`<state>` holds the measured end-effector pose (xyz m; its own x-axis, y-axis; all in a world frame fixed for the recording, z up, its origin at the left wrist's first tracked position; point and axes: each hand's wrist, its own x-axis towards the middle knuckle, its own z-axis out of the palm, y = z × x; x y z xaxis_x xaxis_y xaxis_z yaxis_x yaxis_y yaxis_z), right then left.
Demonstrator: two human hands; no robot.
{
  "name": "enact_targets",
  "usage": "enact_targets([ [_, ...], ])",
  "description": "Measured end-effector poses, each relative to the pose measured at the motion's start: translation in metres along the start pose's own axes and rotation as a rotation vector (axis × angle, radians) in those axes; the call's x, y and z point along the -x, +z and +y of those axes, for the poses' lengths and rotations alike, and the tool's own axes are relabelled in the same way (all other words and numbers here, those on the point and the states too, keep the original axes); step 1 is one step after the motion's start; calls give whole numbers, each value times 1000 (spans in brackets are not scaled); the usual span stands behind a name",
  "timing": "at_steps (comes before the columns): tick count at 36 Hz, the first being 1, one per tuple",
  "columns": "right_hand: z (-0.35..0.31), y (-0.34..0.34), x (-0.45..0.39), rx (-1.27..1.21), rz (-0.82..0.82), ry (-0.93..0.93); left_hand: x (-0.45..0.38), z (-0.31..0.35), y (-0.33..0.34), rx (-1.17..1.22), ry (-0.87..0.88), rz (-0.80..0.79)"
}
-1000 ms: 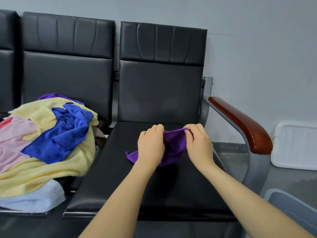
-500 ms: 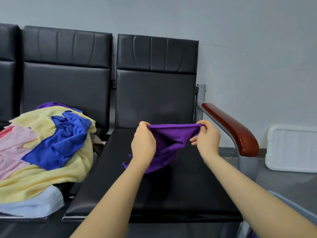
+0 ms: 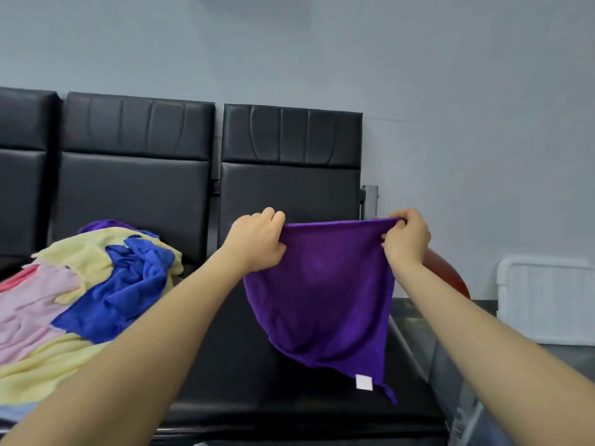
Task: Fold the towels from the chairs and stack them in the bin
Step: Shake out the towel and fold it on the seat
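The purple towel (image 3: pixel 322 291) hangs above the chair seat (image 3: pixel 244 365), spread between both hands. The left hand (image 3: pixel 257 241) and right hand (image 3: pixel 407 239) each pinch a top corner. The cloth appears light, soft and limp; hold it at the corners.

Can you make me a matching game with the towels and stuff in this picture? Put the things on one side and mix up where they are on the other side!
Things:
1. purple towel
2. blue towel
3. white label
4. white tray

Places:
A. leaning against the wall, far right
B. held up by the left hand and the right hand
C. crumpled on top of the pile on the chair
D. near the hanging bottom corner of the purple towel

Pairs: 1-B, 2-C, 3-D, 4-A
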<state>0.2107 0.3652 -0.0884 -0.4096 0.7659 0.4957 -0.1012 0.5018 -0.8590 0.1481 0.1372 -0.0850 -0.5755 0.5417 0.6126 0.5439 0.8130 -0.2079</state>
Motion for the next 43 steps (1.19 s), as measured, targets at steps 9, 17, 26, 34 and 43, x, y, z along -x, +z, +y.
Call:
enact_targets([
  [9,-8,-15,-1,14,1,-28,-3,-12,-10,-72,-273,8],
  [17,-8,-14,-5,-1,51,-52,-8,-18,-10,230,-528,196],
  [26,-5,-1,-7,-19,51,49,-20,-18,-8,770,-799,262],
  [34,-6,18,-17,-171,28,64,-34,-29,9,1078,-836,380],
  [43,-2,21,-13,-298,-30,-59,-28,-28,22,1276,-711,541],
])
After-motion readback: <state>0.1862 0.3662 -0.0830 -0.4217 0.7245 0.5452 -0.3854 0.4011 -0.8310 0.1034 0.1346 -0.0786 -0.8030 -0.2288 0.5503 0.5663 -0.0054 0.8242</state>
